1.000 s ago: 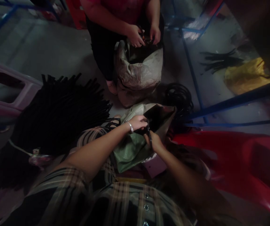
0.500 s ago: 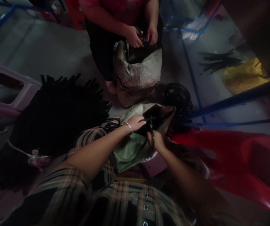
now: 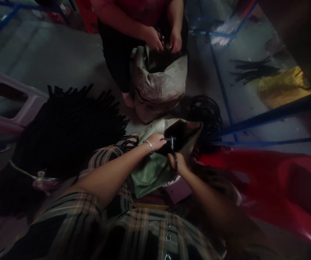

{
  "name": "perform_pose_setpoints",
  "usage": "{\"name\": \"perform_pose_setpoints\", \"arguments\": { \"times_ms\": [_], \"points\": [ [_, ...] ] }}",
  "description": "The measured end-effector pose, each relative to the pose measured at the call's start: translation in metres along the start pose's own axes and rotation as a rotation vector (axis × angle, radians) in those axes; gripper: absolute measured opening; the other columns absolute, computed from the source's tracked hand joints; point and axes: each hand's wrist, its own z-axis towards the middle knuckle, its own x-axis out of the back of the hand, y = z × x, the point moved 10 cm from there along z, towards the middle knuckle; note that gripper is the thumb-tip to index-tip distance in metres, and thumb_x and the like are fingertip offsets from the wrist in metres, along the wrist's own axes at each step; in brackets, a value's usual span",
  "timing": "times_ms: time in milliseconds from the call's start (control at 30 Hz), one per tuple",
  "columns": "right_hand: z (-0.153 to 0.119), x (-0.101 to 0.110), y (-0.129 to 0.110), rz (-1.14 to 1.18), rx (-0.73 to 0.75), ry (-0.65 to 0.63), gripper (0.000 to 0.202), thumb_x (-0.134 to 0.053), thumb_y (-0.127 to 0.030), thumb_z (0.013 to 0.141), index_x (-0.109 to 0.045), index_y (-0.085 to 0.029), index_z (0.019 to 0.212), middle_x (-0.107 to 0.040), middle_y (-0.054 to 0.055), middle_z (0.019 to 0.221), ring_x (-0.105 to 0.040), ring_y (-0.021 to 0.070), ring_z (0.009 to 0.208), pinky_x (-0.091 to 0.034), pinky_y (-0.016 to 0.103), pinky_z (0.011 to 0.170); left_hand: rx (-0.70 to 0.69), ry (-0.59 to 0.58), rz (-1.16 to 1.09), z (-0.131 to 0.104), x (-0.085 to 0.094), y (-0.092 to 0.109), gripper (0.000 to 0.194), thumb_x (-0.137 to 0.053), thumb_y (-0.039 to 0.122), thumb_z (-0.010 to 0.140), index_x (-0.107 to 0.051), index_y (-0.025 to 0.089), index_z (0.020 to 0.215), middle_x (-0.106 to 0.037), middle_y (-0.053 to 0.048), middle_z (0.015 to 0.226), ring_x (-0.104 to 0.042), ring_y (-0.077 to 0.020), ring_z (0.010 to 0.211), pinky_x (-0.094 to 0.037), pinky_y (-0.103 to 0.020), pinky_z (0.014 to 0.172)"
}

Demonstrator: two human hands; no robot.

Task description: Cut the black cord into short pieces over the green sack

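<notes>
Over the mouth of a pale green sack [image 3: 150,173], my left hand [image 3: 156,141] is closed on a thin black strip [image 3: 168,139] that points right. My right hand [image 3: 178,162] grips black-handled scissors [image 3: 175,159], their metal blades at the strip's right end. Both hands are a short distance apart. A bracelet circles my left wrist. The inside of the sack is too dark to make out.
Across from me a person's hands [image 3: 155,39] hold a small dark item over a whitish sack [image 3: 160,86]. A large bundle of black strips [image 3: 71,122] lies left. Black coils [image 3: 205,112], a red stool [image 3: 269,180] and blue bars [image 3: 266,117] are on the right.
The scissors have shifted slightly left and their blades have turned, now crossing the strip's end. My right hand moved a little left with them. The other person's hands shifted slightly.
</notes>
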Motion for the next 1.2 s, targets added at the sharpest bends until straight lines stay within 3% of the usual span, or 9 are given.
{"name": "perform_pose_setpoints", "arguments": {
  "times_ms": [267, 600, 700, 933, 1067, 1200],
  "points": [
    [-0.001, 0.001, 0.001, 0.009, -0.056, 0.011, 0.037, -0.043, -0.041, 0.079, -0.053, -0.015, 0.054, -0.052, 0.003, 0.051, -0.05, 0.0116, 0.049, -0.033, 0.021, 0.047, 0.022, -0.006, 0.075, 0.0, -0.001, -0.003, 0.028, -0.048, 0.037, 0.077, -0.068, 0.018, 0.082, -0.065, -0.005, 0.08, -0.056, -0.017, 0.075, -0.036, -0.024, 0.062],
    [0.002, -0.002, 0.0, 0.039, 0.017, 0.02, 0.041, -0.04, -0.048, 0.082, -0.053, -0.016, 0.06, -0.054, 0.002, 0.055, -0.049, 0.0115, 0.051, -0.035, 0.021, 0.049, 0.035, 0.026, -0.013, -0.007, 0.005, -0.007, 0.025, -0.052, 0.038, 0.075, -0.067, 0.018, 0.076, -0.063, -0.004, 0.072, -0.055, -0.0163, 0.069, -0.037, -0.025, 0.061],
    [0.003, -0.003, -0.005, -0.012, 0.013, 0.005, 0.034, -0.04, -0.04, 0.083, -0.056, -0.016, 0.065, -0.058, 0.003, 0.061, -0.053, 0.0127, 0.057, -0.037, 0.022, 0.055, 0.073, 0.051, -0.151, -0.011, 0.012, -0.01, 0.025, -0.052, 0.038, 0.075, -0.065, 0.017, 0.074, -0.06, -0.002, 0.064, -0.053, -0.0136, 0.061, -0.037, -0.023, 0.056],
    [0.001, -0.006, -0.033, -0.122, 0.099, -0.048, 0.021, -0.045, -0.032, 0.083, -0.059, -0.017, 0.089, -0.064, 0.005, 0.083, -0.058, 0.0149, 0.074, -0.041, 0.023, 0.066, 0.194, -0.03, -0.683, -0.021, 0.011, -0.003, 0.018, -0.058, 0.031, 0.075, -0.061, 0.014, 0.08, -0.051, 0.003, 0.053, -0.042, -0.0056, 0.04, -0.031, -0.018, 0.041],
    [0.0, -0.011, -0.04, -0.167, 0.072, -0.107, 0.021, -0.047, -0.033, 0.084, -0.058, -0.019, 0.095, -0.065, 0.004, 0.084, -0.059, 0.0145, 0.075, -0.042, 0.023, 0.068, 0.219, -0.028, -0.763, -0.024, 0.013, -0.001, 0.017, -0.059, 0.027, 0.075, -0.062, 0.014, 0.085, -0.05, 0.004, 0.052, -0.041, -0.0049, 0.039, -0.03, -0.017, 0.04],
    [0.001, -0.01, -0.044, -0.196, 0.081, -0.106, 0.023, -0.046, -0.035, 0.086, -0.058, -0.018, 0.096, -0.065, 0.006, 0.088, -0.06, 0.0157, 0.08, -0.043, 0.023, 0.071, 0.195, -0.017, -0.704, -0.025, 0.014, 0.0, 0.015, -0.058, 0.026, 0.074, -0.063, 0.014, 0.08, -0.049, 0.004, 0.051, -0.04, -0.0053, 0.04, -0.03, -0.017, 0.041]
  ]
}}
